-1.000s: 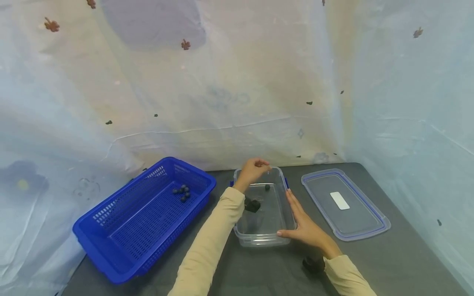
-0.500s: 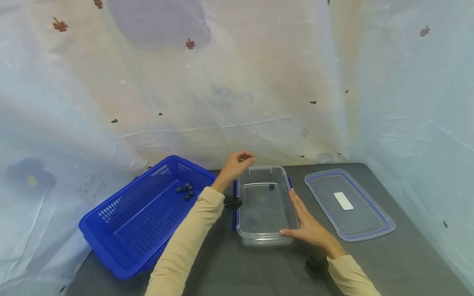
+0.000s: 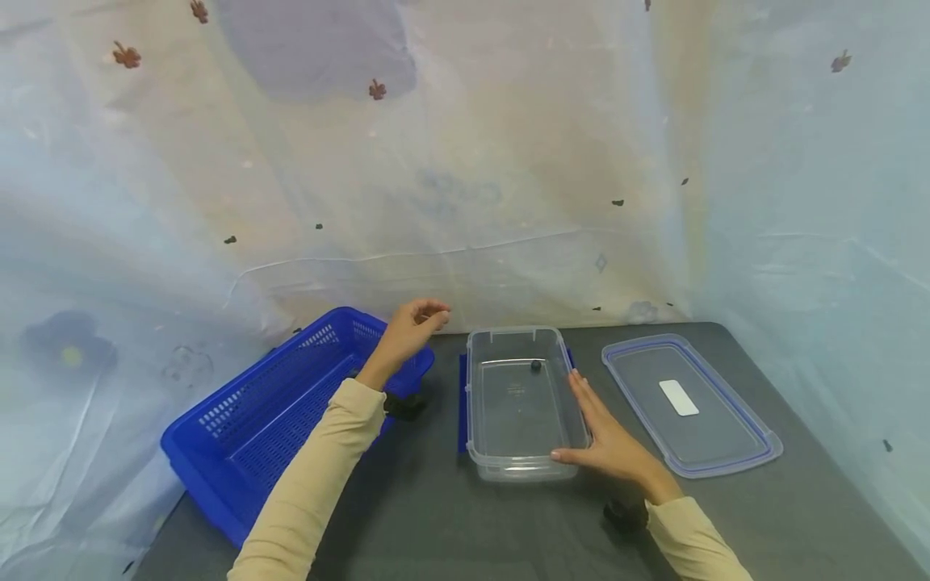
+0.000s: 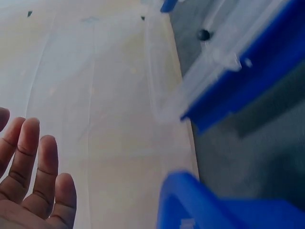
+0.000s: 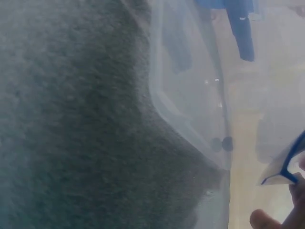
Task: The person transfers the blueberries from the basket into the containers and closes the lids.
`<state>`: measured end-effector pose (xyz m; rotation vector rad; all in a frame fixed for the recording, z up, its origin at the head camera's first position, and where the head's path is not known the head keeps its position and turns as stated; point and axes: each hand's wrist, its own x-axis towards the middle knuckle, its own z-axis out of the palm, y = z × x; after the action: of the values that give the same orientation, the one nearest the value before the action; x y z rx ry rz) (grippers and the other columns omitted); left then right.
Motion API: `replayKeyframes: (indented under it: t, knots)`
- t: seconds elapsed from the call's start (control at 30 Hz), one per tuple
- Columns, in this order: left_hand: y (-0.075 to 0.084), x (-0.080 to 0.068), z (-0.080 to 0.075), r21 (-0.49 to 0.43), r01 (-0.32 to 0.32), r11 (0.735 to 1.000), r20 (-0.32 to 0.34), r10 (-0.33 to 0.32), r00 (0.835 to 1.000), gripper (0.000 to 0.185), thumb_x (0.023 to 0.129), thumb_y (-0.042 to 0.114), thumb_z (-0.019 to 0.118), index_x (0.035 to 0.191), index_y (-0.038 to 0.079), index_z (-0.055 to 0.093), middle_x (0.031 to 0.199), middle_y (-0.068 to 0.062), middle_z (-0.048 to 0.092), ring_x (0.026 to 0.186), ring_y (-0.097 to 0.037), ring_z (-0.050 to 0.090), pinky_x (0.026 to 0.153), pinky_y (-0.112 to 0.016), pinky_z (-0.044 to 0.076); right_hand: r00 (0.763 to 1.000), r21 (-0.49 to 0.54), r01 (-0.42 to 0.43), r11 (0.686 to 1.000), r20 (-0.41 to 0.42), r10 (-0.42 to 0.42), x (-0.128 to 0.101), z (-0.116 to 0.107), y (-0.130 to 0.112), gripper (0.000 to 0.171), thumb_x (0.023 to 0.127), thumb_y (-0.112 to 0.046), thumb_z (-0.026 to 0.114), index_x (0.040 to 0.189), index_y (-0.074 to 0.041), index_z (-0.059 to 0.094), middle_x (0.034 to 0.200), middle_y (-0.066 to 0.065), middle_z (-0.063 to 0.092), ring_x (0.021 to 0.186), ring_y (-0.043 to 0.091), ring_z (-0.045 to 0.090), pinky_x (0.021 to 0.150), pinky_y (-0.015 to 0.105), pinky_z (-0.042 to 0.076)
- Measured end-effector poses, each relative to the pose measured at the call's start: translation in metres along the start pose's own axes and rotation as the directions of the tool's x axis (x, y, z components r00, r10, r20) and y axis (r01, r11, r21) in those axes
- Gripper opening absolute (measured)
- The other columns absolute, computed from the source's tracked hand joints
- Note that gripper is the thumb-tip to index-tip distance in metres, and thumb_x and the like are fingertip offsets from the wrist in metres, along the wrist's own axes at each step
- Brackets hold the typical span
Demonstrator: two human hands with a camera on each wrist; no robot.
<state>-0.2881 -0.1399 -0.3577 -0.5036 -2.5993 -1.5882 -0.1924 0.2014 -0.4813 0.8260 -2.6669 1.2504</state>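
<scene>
A clear plastic container [image 3: 508, 332] stands on the grey table with one small dark ball [image 3: 535, 365] inside near its far end. My right hand [image 3: 592, 428] lies flat against the container's right wall, fingers straight. My left hand [image 3: 425, 317] hovers above the far right corner of the blue basket [image 3: 240, 420], its fingers curled toward the thumb; whether they pinch anything is hidden. In the left wrist view only my fingers [image 4: 38, 181] show, with the ball [image 4: 204, 34] far off. The right wrist view shows the container wall [image 5: 190, 95] and the ball [image 5: 228, 143].
The container's clear lid [image 3: 690, 403] with a blue seal lies flat to the right. A pale sheet hangs behind and on both sides of the table [image 3: 450, 516]. Black wrist cameras [image 3: 625, 512] sit on both forearms. My left arm covers part of the basket floor.
My left hand has left the space over the container and travelled left to the basket's far corner. The right hand stays on the container's side. The ball in the container has not moved.
</scene>
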Motion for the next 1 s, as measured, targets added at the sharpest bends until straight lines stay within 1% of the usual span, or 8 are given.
replayKeyframes:
  t: [0.13,0.23,0.37,0.47,0.57,0.73,0.83,1.0]
  knots:
    - [-0.008,-0.009,-0.017,0.039,0.014,0.999,-0.032,-0.013,0.999,0.025,0.1,0.024,0.057,0.117,0.008,0.065,0.109,-0.01,0.065,0.099,-0.024,0.062,0.086,-0.043,0.048,1.0,0.021,0.009,1.0,0.011,-0.009,0.002,-0.002,0.0,0.118,0.073,-0.039,0.083,0.156,-0.008,0.006,0.159,0.02,0.002,0.142,0.046,0.001,0.101,0.071,0.016]
    - [-0.015,-0.016,-0.03,0.045,0.026,0.999,-0.058,-0.023,0.998,0.025,0.1,0.022,0.056,0.118,0.006,0.065,0.108,-0.012,0.065,0.1,-0.029,0.062,0.087,-0.046,0.047,1.0,0.031,0.019,0.999,0.023,-0.02,0.004,-0.003,0.001,0.118,0.073,-0.039,0.083,0.157,-0.011,0.004,0.16,0.019,0.001,0.142,0.046,0.001,0.102,0.07,0.017]
    - [-0.029,-0.021,-0.045,0.016,0.043,0.999,-0.071,-0.042,0.997,0.027,0.102,0.021,0.053,0.12,0.004,0.063,0.111,-0.018,0.064,0.105,-0.035,0.06,0.091,-0.052,0.045,0.999,0.045,0.015,0.999,0.039,-0.017,0.004,-0.003,0.002,0.119,0.074,-0.038,0.083,0.156,-0.011,0.002,0.16,0.019,-0.003,0.142,0.047,0.002,0.1,0.069,0.022]
    - [-0.041,-0.024,-0.055,0.0,0.069,0.998,-0.089,-0.069,0.994,0.029,0.103,0.021,0.051,0.122,0.002,0.061,0.115,-0.02,0.063,0.107,-0.034,0.059,0.093,-0.054,0.044,0.999,0.054,0.015,0.998,0.036,-0.017,0.002,-0.002,0.004,0.12,0.074,-0.037,0.083,0.156,-0.01,0.001,0.159,0.019,-0.004,0.141,0.047,0.003,0.099,0.07,0.024]
    - [-0.053,-0.028,-0.064,-0.033,0.11,0.993,-0.127,-0.114,0.985,0.032,0.103,0.02,0.052,0.124,-0.002,0.059,0.117,-0.023,0.061,0.108,-0.036,0.058,0.094,-0.053,0.043,0.999,0.054,0.024,0.998,0.028,-0.025,0.002,-0.001,0.005,0.12,0.073,-0.036,0.084,0.156,-0.011,0.001,0.159,0.02,-0.003,0.141,0.047,0.004,0.099,0.071,0.022]
    - [-0.076,-0.038,-0.079,-0.083,0.183,0.98,-0.167,-0.195,0.966,0.037,0.102,0.02,0.053,0.129,-0.005,0.054,0.121,-0.025,0.057,0.112,-0.039,0.054,0.097,-0.052,0.042,0.999,0.068,0.039,0.997,0.021,-0.041,0.003,0.002,0.005,0.12,0.073,-0.034,0.084,0.155,-0.003,0.002,0.159,0.019,-0.003,0.142,0.046,0.004,0.1,0.071,0.02]
    - [-0.09,-0.042,-0.084,-0.081,0.221,0.972,-0.178,-0.233,0.956,0.037,0.101,0.019,0.054,0.129,-0.006,0.054,0.123,-0.025,0.056,0.113,-0.038,0.054,0.097,-0.053,0.041,0.999,0.078,0.041,0.996,0.021,-0.043,0.003,0.002,0.005,0.12,0.072,-0.033,0.085,0.154,0.0,0.003,0.159,0.019,-0.003,0.142,0.046,0.004,0.101,0.07,0.02]
    - [-0.108,-0.05,-0.088,-0.047,0.285,0.957,-0.183,-0.289,0.94,0.037,0.1,0.017,0.056,0.128,-0.007,0.055,0.121,-0.023,0.058,0.111,-0.037,0.055,0.096,-0.052,0.042,0.999,0.08,0.041,0.996,0.012,-0.042,0.003,0.003,0.006,0.12,0.072,-0.033,0.085,0.154,-0.001,0.003,0.16,0.019,-0.003,0.142,0.045,0.005,0.1,0.07,0.021]
